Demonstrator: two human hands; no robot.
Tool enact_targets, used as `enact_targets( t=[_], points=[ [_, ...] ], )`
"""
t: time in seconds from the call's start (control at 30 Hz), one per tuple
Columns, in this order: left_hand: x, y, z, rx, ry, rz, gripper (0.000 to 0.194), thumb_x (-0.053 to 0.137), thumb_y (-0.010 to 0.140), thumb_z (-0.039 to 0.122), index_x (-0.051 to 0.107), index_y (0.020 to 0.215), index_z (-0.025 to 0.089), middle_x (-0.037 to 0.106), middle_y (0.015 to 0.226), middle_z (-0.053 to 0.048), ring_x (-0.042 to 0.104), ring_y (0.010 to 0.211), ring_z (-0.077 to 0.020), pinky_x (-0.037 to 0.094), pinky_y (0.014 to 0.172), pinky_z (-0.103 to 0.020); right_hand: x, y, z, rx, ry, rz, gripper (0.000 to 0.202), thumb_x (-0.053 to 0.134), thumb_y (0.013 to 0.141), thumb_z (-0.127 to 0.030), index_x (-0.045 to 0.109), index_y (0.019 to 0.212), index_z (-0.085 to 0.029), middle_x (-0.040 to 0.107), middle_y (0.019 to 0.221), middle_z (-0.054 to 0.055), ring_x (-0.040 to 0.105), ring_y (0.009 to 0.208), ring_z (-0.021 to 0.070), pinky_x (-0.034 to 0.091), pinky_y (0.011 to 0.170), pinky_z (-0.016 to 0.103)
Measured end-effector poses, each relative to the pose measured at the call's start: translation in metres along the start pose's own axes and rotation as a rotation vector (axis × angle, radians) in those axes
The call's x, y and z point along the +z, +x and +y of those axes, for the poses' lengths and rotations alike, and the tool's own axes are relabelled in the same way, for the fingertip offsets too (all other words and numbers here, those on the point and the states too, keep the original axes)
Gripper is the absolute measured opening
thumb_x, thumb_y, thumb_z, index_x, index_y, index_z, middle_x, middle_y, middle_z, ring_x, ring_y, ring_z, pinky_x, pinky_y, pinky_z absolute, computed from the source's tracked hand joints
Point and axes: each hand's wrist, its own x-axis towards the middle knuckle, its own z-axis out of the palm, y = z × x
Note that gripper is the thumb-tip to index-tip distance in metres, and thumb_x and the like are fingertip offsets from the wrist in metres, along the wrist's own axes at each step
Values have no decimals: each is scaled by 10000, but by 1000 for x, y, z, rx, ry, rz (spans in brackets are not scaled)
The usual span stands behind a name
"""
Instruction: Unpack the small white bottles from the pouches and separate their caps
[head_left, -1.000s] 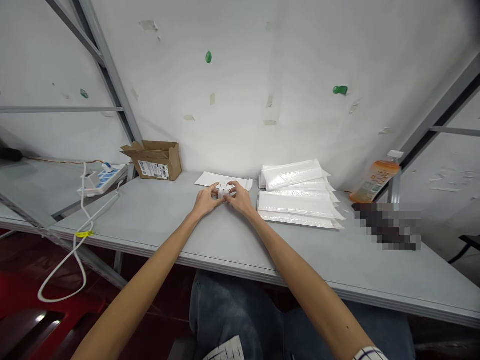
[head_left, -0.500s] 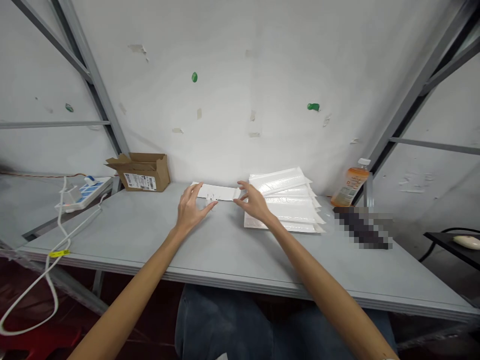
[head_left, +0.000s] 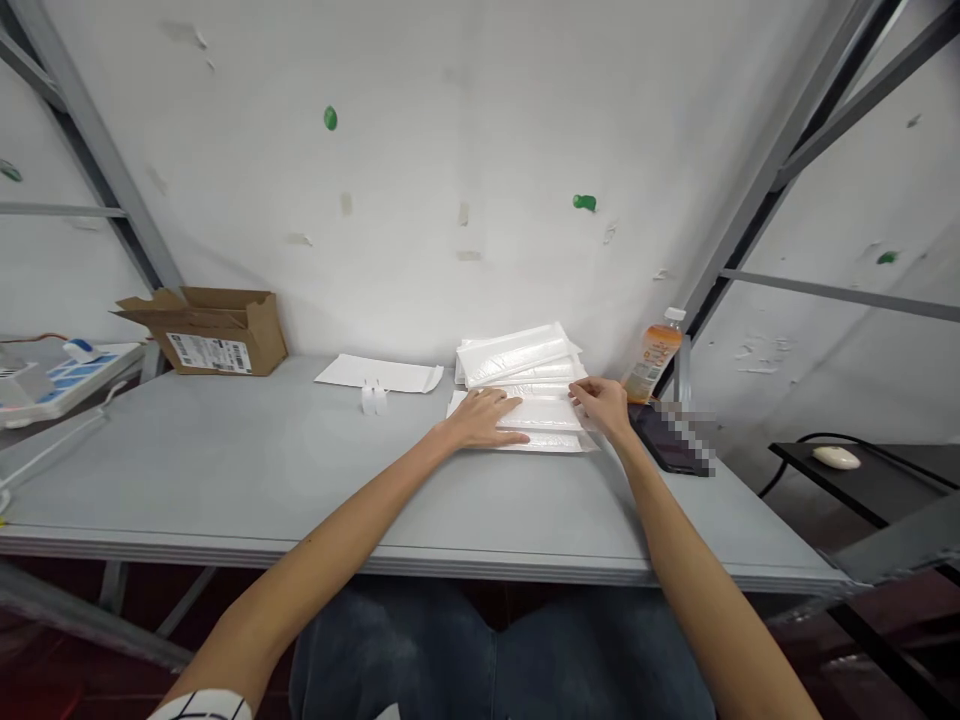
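Note:
Several white padded envelopes [head_left: 517,355] lie fanned in a pile near the wall. My left hand [head_left: 484,418] rests on the pile's left part, fingers spread. At the pile's right edge my right hand [head_left: 602,402] has its thumb and fingertips pinched on the edge of an envelope. A single white envelope [head_left: 382,374] lies flat to the left of the pile. Just in front of it stands a small white item [head_left: 373,399] with thin prongs, touched by neither hand.
An open cardboard box [head_left: 214,335] stands at the back left, beside a power strip [head_left: 82,378]. An orange drink bottle [head_left: 654,358] and a dark phone-like device [head_left: 667,440] are right of the pile. A white mouse [head_left: 836,458] sits on a black shelf [head_left: 870,490].
Both hands have moved right, from the single envelope and the small white item to the envelope pile. The right hand has taken hold of an envelope edge. The view has shifted right.

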Motion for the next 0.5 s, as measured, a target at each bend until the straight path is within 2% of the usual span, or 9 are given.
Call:
enact_targets(
  t=[0.1, 0.2, 0.27, 0.37, 0.5],
  points=[
    [9, -3, -2, -30, -2, -6, 735, 430, 873, 719, 496, 1406, 218, 511, 1429, -169, 426, 1348, -335, 294, 1101, -480, 1, -2, -5, -28, -49, -31, 194, 598, 800, -314, 692, 709, -171, 719, 683, 42, 664, 620, 171, 487, 608, 257],
    [13, -10, -4, -19, 9, 14, 732, 389, 895, 712, 475, 1421, 210, 469, 1472, -177, 375, 1387, -339, 263, 1112, -487, 1, -6, -13, -38, -165, 1, 204, 609, 793, -304, 675, 635, -192, 703, 648, 27, 660, 652, 179, 478, 611, 252],
    [13, -11, -3, 5, 40, 37, 713, 377, 911, 696, 480, 1408, 196, 518, 1419, -178, 412, 1355, -333, 267, 1103, -484, 0, -9, -17, -14, -163, 18, 201, 600, 796, -293, 669, 636, -193, 704, 663, 24, 652, 625, 170, 471, 572, 243],
    [14, -11, 1, 42, 112, 84, 661, 343, 954, 638, 479, 1396, 165, 597, 1287, -176, 504, 1249, -312, 313, 1062, -454, 0, -13, -20, 45, -67, -8, 209, 572, 813, -283, 662, 657, -176, 705, 670, 28, 580, 450, 127, 452, 471, 238],
    [11, -11, 6, 63, 211, 148, 656, 351, 956, 616, 462, 1412, 158, 596, 1217, -193, 540, 1150, -325, 359, 996, -445, -2, -13, -21, 55, -14, 4, 208, 580, 804, -297, 677, 678, -163, 731, 728, 44, 522, 366, 97, 428, 390, 228]
  ],
)
